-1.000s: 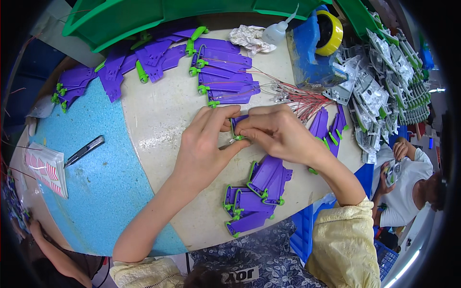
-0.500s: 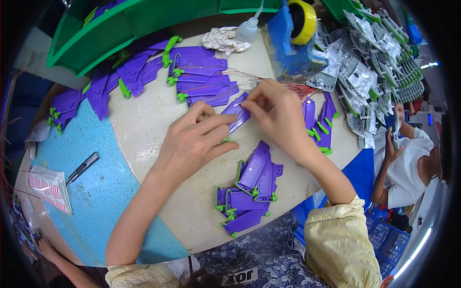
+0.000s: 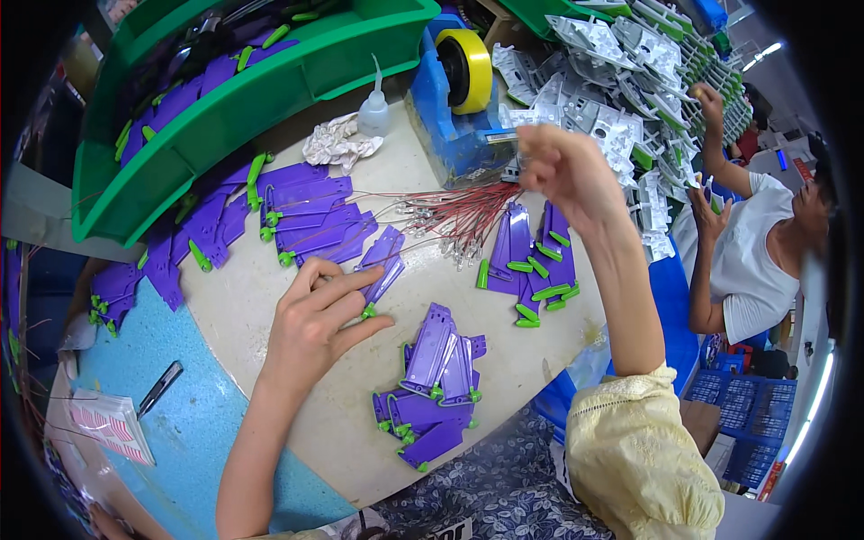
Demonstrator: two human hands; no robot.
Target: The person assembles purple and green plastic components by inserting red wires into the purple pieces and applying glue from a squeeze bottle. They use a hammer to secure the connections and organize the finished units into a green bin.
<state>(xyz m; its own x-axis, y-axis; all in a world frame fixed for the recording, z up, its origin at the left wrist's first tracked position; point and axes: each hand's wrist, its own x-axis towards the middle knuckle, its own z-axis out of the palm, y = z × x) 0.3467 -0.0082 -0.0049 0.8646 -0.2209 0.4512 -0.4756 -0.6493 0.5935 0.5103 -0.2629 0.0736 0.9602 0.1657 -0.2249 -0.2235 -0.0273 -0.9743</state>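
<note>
My left hand (image 3: 315, 315) holds a narrow purple plastic part (image 3: 388, 258) with a green end against the table, its index finger lying on the part. My right hand (image 3: 571, 171) is raised at the cutting edge of a blue tape dispenser (image 3: 450, 135), which carries a yellow-rimmed roll (image 3: 465, 72). Its fingers are curled together, and what they pinch is hidden. Thin red wires with small clear tips (image 3: 463, 216) lie bundled below the dispenser. Nearer to me is a small stack of purple parts with green ends (image 3: 438, 360).
A green bin (image 3: 270, 85) with purple parts stands at the far left. More purple parts (image 3: 306, 207) lie before it; others (image 3: 531, 256) lie right. Beyond are a white bottle (image 3: 373, 115), crumpled tissue (image 3: 337, 144) and heaped grey parts (image 3: 621, 126). A co-worker (image 3: 751, 234) sits at right.
My right hand has left the purple part and moved right and up to the tape dispenser. My left hand still holds the part. The view has shifted, showing more of the green bin.
</note>
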